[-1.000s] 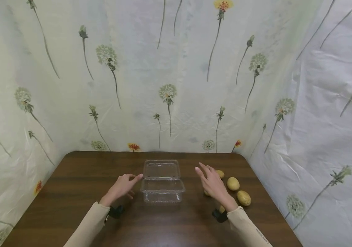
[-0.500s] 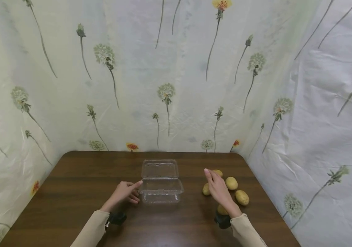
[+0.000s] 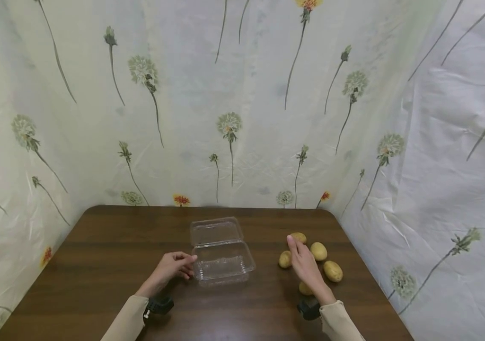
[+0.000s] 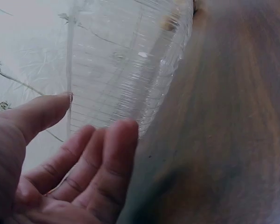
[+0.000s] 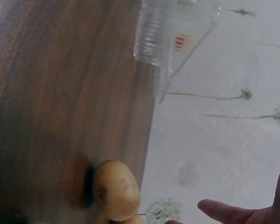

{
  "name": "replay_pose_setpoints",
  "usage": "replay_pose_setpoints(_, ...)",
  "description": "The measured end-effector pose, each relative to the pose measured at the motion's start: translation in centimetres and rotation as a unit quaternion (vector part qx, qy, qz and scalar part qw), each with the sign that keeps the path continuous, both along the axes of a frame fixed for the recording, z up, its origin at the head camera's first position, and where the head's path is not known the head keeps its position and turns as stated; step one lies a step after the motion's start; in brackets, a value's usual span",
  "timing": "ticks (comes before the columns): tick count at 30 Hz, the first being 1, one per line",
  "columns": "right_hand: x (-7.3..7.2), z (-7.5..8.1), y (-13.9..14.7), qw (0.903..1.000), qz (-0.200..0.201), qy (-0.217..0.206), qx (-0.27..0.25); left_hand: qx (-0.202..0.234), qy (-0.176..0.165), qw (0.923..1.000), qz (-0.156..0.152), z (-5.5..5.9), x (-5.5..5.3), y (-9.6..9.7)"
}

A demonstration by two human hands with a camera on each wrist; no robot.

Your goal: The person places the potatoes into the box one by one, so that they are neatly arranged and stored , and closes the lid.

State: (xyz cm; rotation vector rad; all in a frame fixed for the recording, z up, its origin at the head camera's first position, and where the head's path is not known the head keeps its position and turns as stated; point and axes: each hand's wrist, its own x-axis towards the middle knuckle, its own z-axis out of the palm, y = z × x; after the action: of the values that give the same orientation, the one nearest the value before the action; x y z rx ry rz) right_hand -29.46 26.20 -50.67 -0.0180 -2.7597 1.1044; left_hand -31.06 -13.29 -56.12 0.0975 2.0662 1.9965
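A clear plastic clamshell container (image 3: 225, 260) stands on the table with its lid (image 3: 216, 230) raised at the back. My left hand (image 3: 171, 269) holds its left side, the thumb at the rim and the other fingers against the wall below, as the left wrist view shows. Whether every fingertip touches the plastic is hard to tell. To the right, my right hand (image 3: 306, 267) hovers over several potatoes (image 3: 333, 271), fingers extended and holding nothing. One potato (image 5: 115, 190) appears low in the right wrist view, left of the thumb (image 5: 224, 211).
The dark wooden table (image 3: 110, 255) has rounded far corners. A flower-printed curtain (image 3: 259, 118) hangs behind it and along both sides. Other potatoes (image 3: 285, 259) lie near the right hand, one of them (image 3: 304, 288) partly behind the wrist.
The container has turned slightly and tipped, so more of its inside shows. My left hand has stayed at its side. My right hand has shifted slightly right, over the potatoes.
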Motion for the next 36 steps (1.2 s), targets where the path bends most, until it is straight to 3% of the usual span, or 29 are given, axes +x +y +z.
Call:
replay_pose_setpoints(5, 0.0, -0.4, 0.1, 0.9998, -0.016, -0.006, -0.01, 0.01, 0.008, 0.9999, -0.009, -0.3, 0.1, 0.1)
replay_pose_setpoints(13, 0.0, -0.9, 0.2, 0.9985, -0.035, -0.027, -0.033, 0.052, 0.009, 0.9986, 0.002, -1.0, 0.0, 0.3)
replay_pose_setpoints(20, 0.2, -1.5, 0.4, 0.9978, -0.046, -0.041, -0.026, 0.076, -0.006, 0.997, 0.014, -2.0, 0.3, 0.5)
replay_pose_setpoints(29, 0.0, -2.5, 0.6, 0.9958, -0.044, -0.079, -0.009, 0.091, 0.003, 0.9958, 0.012, -2.5, 0.2, 0.4)
replay_pose_setpoints(36, -0.4, -3.0, 0.5, 0.9963, -0.043, -0.072, 0.015, 0.104, 0.005, 0.9945, 0.006, -2.6, 0.2, 0.4)
